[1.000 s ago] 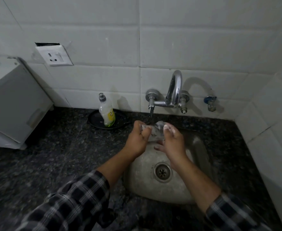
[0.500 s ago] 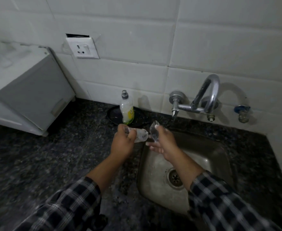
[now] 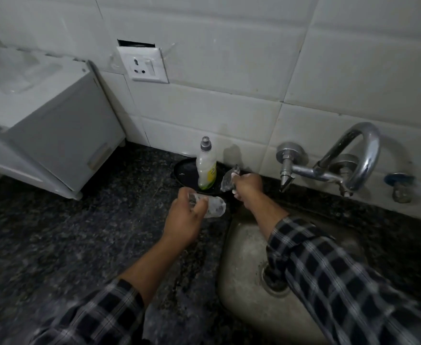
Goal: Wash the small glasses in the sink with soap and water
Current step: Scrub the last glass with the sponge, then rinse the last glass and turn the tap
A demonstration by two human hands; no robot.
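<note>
Left hand holds one clear glass sideways; right hand holds a second glass tilted.

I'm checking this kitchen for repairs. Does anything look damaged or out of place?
Yes: the socket does not cover its cutout, so a dark open gap shows just above it. Nothing looks spilled.

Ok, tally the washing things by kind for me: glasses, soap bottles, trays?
Small glasses: 2 (left glass in the left hand grip, right glass in the right hand grip)
Soap bottle: 1, standing on the tray
Black tray: 1
Total: 4
</note>
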